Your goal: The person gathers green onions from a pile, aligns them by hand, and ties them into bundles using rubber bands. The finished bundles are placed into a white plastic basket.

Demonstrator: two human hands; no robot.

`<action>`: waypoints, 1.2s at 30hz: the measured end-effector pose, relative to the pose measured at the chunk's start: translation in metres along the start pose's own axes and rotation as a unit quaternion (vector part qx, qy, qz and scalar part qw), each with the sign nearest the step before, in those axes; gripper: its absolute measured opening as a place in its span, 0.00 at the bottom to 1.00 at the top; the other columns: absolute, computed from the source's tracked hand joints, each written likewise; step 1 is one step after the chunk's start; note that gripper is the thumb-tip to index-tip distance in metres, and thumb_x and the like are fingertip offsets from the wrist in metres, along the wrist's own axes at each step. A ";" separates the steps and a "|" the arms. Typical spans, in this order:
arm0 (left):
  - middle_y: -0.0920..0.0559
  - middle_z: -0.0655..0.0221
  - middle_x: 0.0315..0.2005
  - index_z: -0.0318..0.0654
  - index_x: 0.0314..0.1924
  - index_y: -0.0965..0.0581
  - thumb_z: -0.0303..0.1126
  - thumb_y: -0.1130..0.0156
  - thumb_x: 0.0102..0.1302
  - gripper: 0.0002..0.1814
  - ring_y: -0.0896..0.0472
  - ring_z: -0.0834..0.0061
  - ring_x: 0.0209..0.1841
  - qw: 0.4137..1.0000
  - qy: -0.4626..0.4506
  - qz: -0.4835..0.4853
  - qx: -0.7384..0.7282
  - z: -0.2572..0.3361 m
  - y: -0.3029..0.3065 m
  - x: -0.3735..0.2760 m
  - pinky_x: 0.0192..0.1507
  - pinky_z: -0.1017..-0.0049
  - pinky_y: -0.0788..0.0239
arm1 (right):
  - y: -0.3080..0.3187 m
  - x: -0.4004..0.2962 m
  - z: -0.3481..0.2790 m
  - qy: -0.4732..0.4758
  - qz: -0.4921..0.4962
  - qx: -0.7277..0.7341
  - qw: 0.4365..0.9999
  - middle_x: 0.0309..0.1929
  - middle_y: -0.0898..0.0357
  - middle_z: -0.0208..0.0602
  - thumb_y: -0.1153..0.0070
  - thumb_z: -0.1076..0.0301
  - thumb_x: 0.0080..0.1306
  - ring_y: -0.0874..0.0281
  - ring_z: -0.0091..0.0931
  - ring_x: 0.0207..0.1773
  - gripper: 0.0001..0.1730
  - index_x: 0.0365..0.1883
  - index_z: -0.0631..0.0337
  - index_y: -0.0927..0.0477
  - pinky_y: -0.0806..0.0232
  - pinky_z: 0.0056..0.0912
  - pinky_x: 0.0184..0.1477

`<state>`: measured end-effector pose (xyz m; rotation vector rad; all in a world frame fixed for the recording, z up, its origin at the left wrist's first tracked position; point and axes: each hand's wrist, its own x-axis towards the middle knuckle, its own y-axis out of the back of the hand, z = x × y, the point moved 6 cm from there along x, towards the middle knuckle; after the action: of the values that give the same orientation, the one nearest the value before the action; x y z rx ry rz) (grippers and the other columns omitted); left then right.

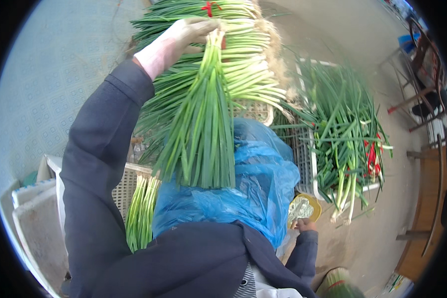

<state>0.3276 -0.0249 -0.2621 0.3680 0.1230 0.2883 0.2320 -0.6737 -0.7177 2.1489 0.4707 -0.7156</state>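
Note:
My left hand [184, 39], in a pale glove stained pink, grips the narrow pale end of a bunch of long green allium stalks [205, 123]. The leaves fan down towards me over blue plastic sheeting [260, 175] on my lap. Part of the grip is hidden behind the stalks. Low on the right, my bare right hand [306, 225] is at the near rim of a yellow bowl [316, 213] holding a tangle of pale bands or ties [301, 208]. Its fingertips are too small to show whether they pinch anything.
Rooted allium stalks [246, 59] are heaped on a plastic crate [255, 108] ahead. Loose greens [342, 123] overfill a white crate [314, 167] at right. Trimmed bunches [141, 212] stand at left beside foam boxes [37, 216]. Chairs [428, 85] line the far right.

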 end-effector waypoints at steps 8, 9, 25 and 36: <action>0.36 0.43 0.67 0.24 0.71 0.44 0.66 0.37 0.60 0.56 0.36 0.54 0.69 0.969 0.176 0.147 -0.090 -0.198 0.041 0.005 0.66 0.55 0.40 | 0.054 -0.047 -0.384 0.351 -0.075 0.227 0.905 0.46 0.18 0.37 0.42 0.71 0.70 0.21 0.23 0.48 0.16 0.54 0.69 0.23 0.29 0.26 0.52; 0.34 0.45 0.66 0.28 0.72 0.46 0.66 0.39 0.61 0.56 0.33 0.51 0.66 0.966 0.194 0.116 -0.125 -0.204 0.025 0.013 0.67 0.55 0.42 | 0.046 -0.042 -0.418 0.345 -0.110 0.247 0.899 0.50 0.19 0.40 0.43 0.70 0.71 0.21 0.25 0.52 0.18 0.57 0.69 0.24 0.30 0.27 0.56; 0.17 0.65 0.46 0.28 0.60 0.25 0.50 0.43 0.72 0.31 0.23 0.79 0.43 0.963 0.082 0.081 -0.244 -0.213 0.006 0.046 0.46 0.77 0.31 | -0.145 0.090 -0.702 0.254 -0.227 0.256 0.905 0.35 0.17 0.34 0.36 0.42 0.63 0.21 0.22 0.31 0.31 0.46 0.65 0.19 0.29 0.25 0.35; 0.18 0.66 0.41 0.34 0.54 0.22 0.58 0.38 0.66 0.33 0.20 0.74 0.45 0.982 -0.026 0.122 -0.143 -0.060 0.071 0.051 0.45 0.76 0.27 | -0.031 -0.026 -0.754 0.393 -0.337 0.416 0.748 0.37 0.18 0.31 0.39 0.59 0.68 0.20 0.20 0.34 0.20 0.51 0.65 0.24 0.26 0.24 0.37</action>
<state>0.3483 0.0739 -0.2944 0.1046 -0.0171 0.5320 0.4452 -0.0617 -0.3299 3.1334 1.7147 -0.3317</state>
